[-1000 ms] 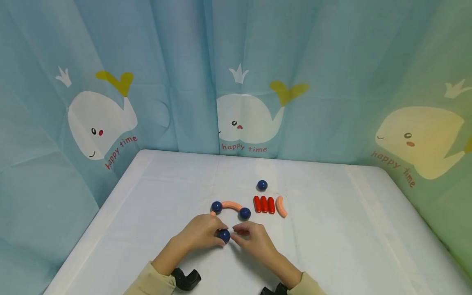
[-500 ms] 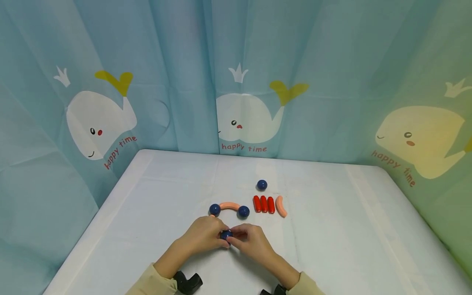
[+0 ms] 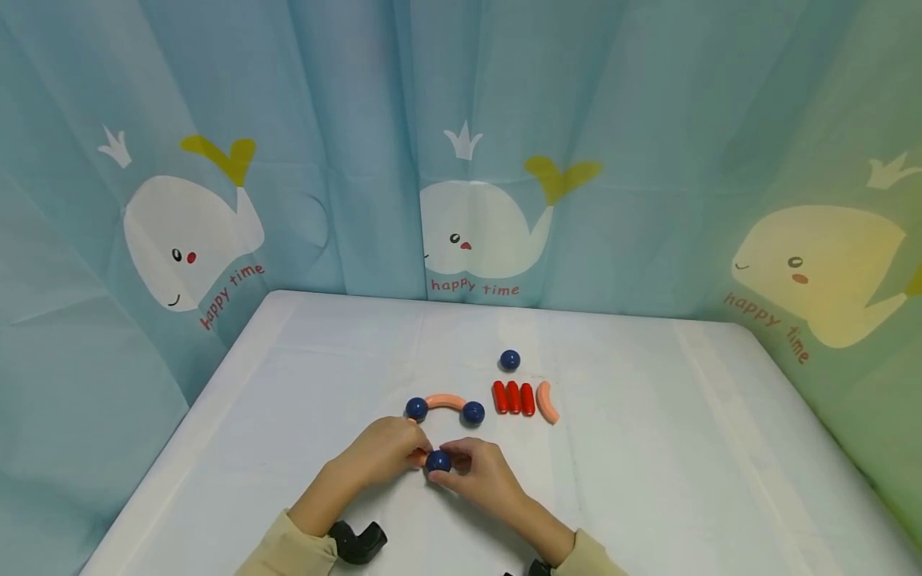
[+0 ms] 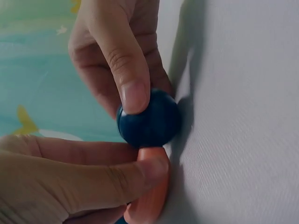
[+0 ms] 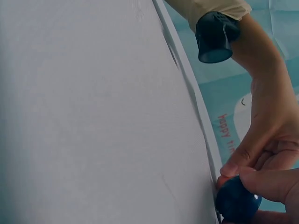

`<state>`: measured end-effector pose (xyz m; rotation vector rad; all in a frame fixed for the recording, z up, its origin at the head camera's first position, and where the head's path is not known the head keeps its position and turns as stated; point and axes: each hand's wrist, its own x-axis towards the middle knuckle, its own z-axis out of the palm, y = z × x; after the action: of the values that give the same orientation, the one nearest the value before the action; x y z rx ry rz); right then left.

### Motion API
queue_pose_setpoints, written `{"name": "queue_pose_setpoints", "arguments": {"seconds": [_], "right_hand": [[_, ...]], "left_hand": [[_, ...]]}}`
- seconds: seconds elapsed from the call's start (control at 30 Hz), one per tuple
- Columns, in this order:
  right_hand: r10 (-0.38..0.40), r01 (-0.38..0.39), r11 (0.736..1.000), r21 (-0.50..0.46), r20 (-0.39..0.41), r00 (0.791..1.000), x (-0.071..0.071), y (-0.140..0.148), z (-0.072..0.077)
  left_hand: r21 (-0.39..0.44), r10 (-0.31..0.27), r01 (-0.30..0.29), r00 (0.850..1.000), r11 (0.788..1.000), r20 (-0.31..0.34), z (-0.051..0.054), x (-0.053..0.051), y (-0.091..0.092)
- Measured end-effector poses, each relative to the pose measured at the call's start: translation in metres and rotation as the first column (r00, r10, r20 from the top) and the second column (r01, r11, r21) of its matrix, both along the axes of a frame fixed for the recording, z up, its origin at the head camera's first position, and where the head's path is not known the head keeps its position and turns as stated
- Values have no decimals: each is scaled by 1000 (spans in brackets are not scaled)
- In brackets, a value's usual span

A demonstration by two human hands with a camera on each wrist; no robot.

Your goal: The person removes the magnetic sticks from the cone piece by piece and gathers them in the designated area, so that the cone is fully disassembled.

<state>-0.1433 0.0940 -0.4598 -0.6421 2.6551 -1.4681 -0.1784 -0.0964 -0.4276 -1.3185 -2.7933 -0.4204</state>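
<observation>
My right hand pinches a glossy blue ball between thumb and fingers, low over the white table. Directly against that ball, in the left wrist view, is the end of a peach curved rod. The thumb and fingers of my left hand pinch this rod and hide much of it. Just beyond the hands, another peach curved rod links a left blue ball to a right blue ball. A bit of peach shows under the left ball, mostly covered by my left hand.
To the right lie three short red rods side by side and a loose peach curved rod. A single blue ball sits behind them. Black wrist devices hang at the sleeves. A whale-print curtain borders the white table.
My right hand has closed in from beside the near ball and now pinches it. My left hand has shifted left off that ball onto the peach rod. The linked pieces have moved slightly left.
</observation>
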Motion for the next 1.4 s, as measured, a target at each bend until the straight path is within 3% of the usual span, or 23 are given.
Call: {"name": "queue_pose_setpoints", "arguments": {"seconds": [0.33,0.67,0.93,1.17,1.4], "right_hand": [[6,-6,1000,29,-21,1000,3,1,1],[3,0,997,71,-32,999,4,13,9],[-97,99,995,24,-63,993,-4,30,18],[-235,234,972,-15,-77,969,-24,47,30],[-297,297,955,-15,-86,951,-41,66,37]], "left_hand": [[52,-51,48,997,997,58,-5,-6,-2],[45,-62,60,997,997,52,-3,-4,5],[15,-42,41,997,999,70,-1,-2,3],[0,-44,44,995,999,88,-1,-2,4],[11,-30,29,995,1000,93,-1,1,3]]}}
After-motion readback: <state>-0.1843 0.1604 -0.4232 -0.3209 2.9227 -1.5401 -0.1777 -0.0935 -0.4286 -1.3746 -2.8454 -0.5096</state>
